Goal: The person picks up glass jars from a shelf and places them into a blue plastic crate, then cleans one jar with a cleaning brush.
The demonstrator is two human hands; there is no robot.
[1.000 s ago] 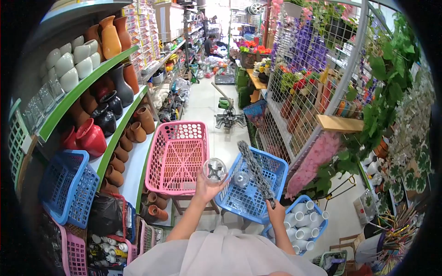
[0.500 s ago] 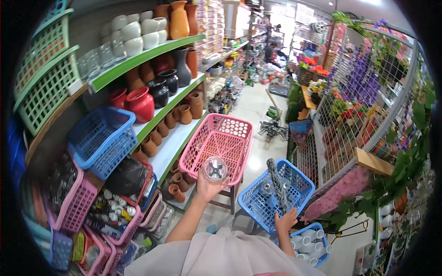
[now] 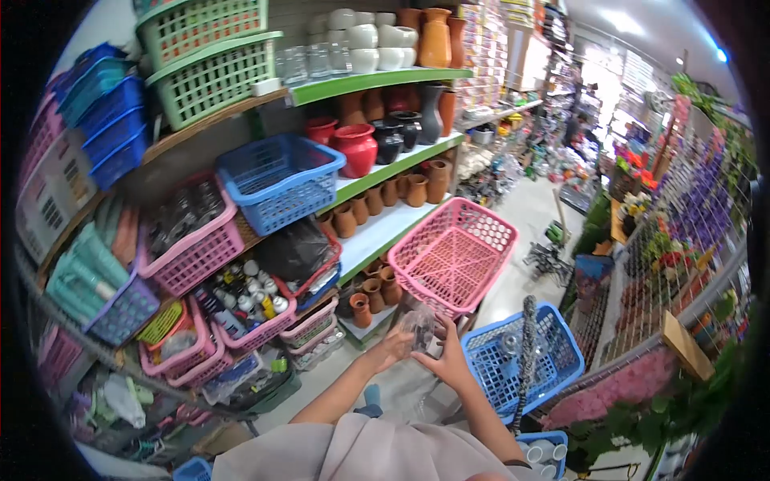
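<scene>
A clear, round see-through container (image 3: 419,322) is held in front of me between both hands, with something dark showing at its lower part. My left hand (image 3: 391,346) grips it from the left side. From the right, my right hand (image 3: 451,357) has its fingers and thumb around it. Just beyond them, a pink plastic basket (image 3: 453,264) stands on a stool. To the right is a blue basket (image 3: 571,349) with clear glass-like items (image 3: 513,345) inside. A grey fuzzy braided cord (image 3: 527,353) lies across this basket, away from my hands.
Shelves on the left hold clay pots (image 3: 415,191), a red vase (image 3: 355,150) and white bowls (image 3: 363,60). A blue basket (image 3: 281,210) and several pink baskets (image 3: 192,264) stand below. White cups (image 3: 543,450) sit at lower right. A wire mesh panel (image 3: 642,264) borders the aisle.
My right hand has left the grey cord and moved over to the clear container, which my left hand alone held before. The view has turned to the left.
</scene>
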